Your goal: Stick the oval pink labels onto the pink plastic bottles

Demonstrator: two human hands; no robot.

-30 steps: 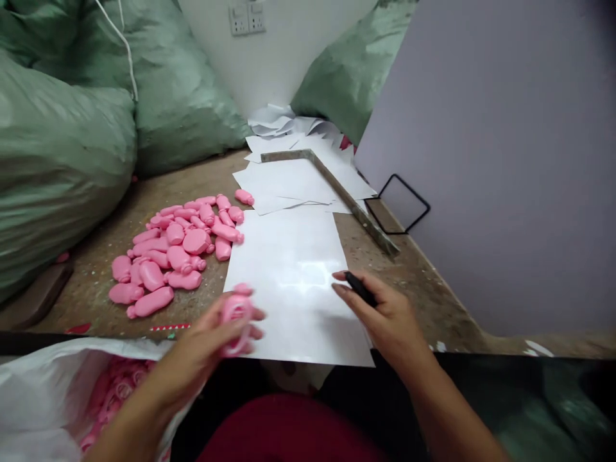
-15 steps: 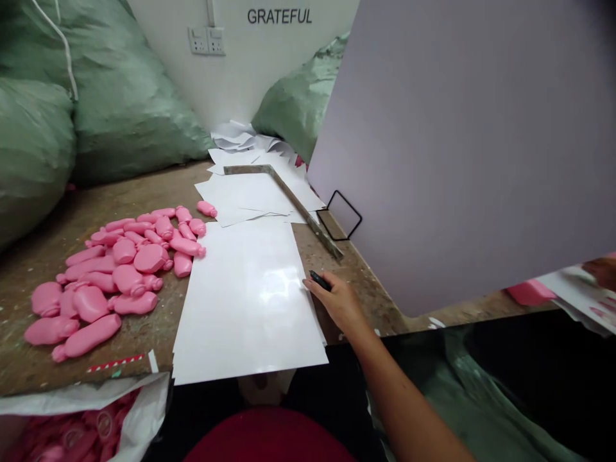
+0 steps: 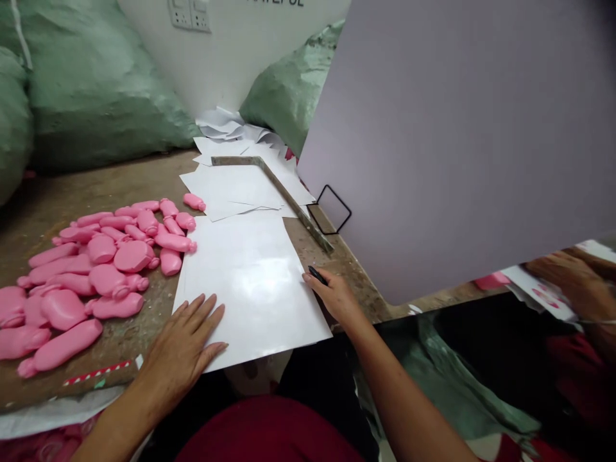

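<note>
My left hand (image 3: 180, 343) lies flat and open on the near left corner of a glossy white sheet (image 3: 250, 276) on the brown table. At the sheet's right edge, my right hand (image 3: 337, 296) is closed around a small black tool (image 3: 317, 275). A heap of pink plastic bottles (image 3: 96, 269) lies just left of the sheet.
More white sheets (image 3: 235, 186) and an angled metal bar (image 3: 283, 192) lie farther back. A large grey board (image 3: 457, 141) on a black wire stand (image 3: 332, 212) walls off the right. Green sacks (image 3: 91, 83) fill the back left. Another person's hand (image 3: 568, 282) works at the far right.
My left hand held a pink bottle a second ago, left view, and now rests empty on the sheet. The view swung right; my right hand stayed at the sheet's edge.
</note>
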